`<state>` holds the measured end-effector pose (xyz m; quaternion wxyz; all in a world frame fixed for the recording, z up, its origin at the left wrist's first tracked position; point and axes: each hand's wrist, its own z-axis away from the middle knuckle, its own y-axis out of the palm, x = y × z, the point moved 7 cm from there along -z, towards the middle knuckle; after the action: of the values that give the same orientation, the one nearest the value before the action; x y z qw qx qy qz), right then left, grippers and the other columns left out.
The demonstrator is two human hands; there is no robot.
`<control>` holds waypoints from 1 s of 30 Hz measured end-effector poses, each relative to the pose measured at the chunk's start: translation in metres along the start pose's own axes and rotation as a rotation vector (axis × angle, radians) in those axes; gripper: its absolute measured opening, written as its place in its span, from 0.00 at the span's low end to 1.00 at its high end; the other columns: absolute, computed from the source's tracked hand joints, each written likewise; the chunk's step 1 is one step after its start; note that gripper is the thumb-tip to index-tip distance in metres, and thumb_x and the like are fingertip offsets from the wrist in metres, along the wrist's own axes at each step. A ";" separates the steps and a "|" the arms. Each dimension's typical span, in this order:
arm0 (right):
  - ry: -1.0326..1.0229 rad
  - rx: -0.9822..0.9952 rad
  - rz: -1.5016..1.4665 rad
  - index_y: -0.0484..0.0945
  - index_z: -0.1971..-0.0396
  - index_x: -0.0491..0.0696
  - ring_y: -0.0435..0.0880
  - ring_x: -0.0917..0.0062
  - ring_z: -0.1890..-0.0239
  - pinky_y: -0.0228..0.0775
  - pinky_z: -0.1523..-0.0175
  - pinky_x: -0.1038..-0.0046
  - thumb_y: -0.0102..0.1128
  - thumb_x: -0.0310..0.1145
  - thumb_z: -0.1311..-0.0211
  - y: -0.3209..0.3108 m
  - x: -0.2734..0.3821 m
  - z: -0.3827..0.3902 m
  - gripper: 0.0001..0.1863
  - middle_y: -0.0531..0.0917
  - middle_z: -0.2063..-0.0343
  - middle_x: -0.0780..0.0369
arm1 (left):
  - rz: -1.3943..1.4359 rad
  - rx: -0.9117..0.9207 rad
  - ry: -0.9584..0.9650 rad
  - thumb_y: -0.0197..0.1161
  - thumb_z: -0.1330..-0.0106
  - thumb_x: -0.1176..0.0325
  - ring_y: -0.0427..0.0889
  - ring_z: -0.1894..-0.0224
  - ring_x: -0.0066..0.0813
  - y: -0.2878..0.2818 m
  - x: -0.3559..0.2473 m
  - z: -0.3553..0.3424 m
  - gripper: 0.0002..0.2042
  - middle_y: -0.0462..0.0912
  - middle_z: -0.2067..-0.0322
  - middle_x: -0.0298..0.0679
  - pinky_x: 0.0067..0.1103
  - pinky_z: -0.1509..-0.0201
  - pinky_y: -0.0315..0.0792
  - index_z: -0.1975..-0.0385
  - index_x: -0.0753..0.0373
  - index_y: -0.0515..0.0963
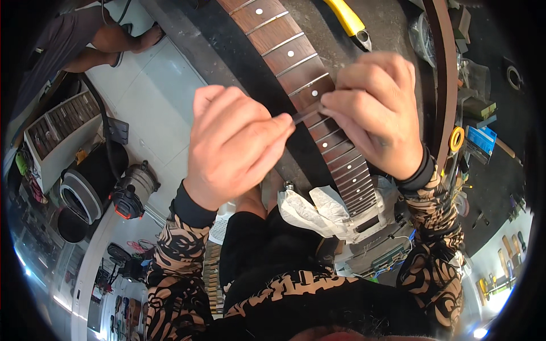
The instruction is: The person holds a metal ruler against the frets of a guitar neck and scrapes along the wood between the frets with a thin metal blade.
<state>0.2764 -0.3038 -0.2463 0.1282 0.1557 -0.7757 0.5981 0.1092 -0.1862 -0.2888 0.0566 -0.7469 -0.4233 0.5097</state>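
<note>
A dark wooden guitar fretboard (274,31) with metal frets and white dot inlays runs diagonally down the middle, its lower end surrounded by crumpled white paper (307,210). My left hand (239,142), left of the fretboard, pinches one end of a thin dark strip (304,115). My right hand (375,111), over the fretboard's right side, pinches the other end. The strip lies across the board between two frets; whether it touches the wood is unclear. A yellow-handled cutting tool (347,20) lies beyond my right hand.
Another person's legs (105,42) show at the upper left. A storage box (42,153) and a black-and-metal machine (136,187) stand at the left. A brown curved strip (441,74), a yellow tape roll (456,138), a blue packet (480,139) and assorted tools crowd the right bench.
</note>
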 end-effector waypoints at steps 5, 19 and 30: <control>-0.038 -0.048 0.085 0.90 0.57 0.54 0.85 0.61 0.47 0.72 0.42 0.56 0.86 0.31 0.51 0.003 -0.002 -0.022 0.19 0.88 0.53 0.66 | -0.108 -0.115 0.001 0.86 0.45 0.78 0.82 0.67 0.34 -0.004 0.002 0.000 0.16 0.83 0.68 0.31 0.35 0.50 0.68 0.58 0.62 0.90; 0.000 0.018 0.026 0.90 0.57 0.54 0.85 0.61 0.47 0.70 0.42 0.57 0.85 0.31 0.50 0.003 0.006 -0.004 0.18 0.88 0.52 0.67 | 0.046 -0.001 -0.017 0.86 0.46 0.78 0.82 0.67 0.34 -0.001 0.000 0.006 0.15 0.83 0.68 0.31 0.34 0.50 0.68 0.60 0.62 0.89; -0.004 0.024 0.048 0.90 0.57 0.54 0.84 0.61 0.46 0.71 0.42 0.57 0.84 0.31 0.50 0.006 0.007 -0.016 0.18 0.88 0.52 0.67 | 0.032 0.026 -0.018 0.85 0.45 0.79 0.83 0.67 0.34 -0.004 0.005 0.001 0.13 0.84 0.67 0.32 0.34 0.50 0.68 0.62 0.60 0.88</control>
<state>0.2683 -0.2873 -0.2448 0.1106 0.1399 -0.7722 0.6098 0.1067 -0.1809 -0.2906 0.0544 -0.7483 -0.4048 0.5227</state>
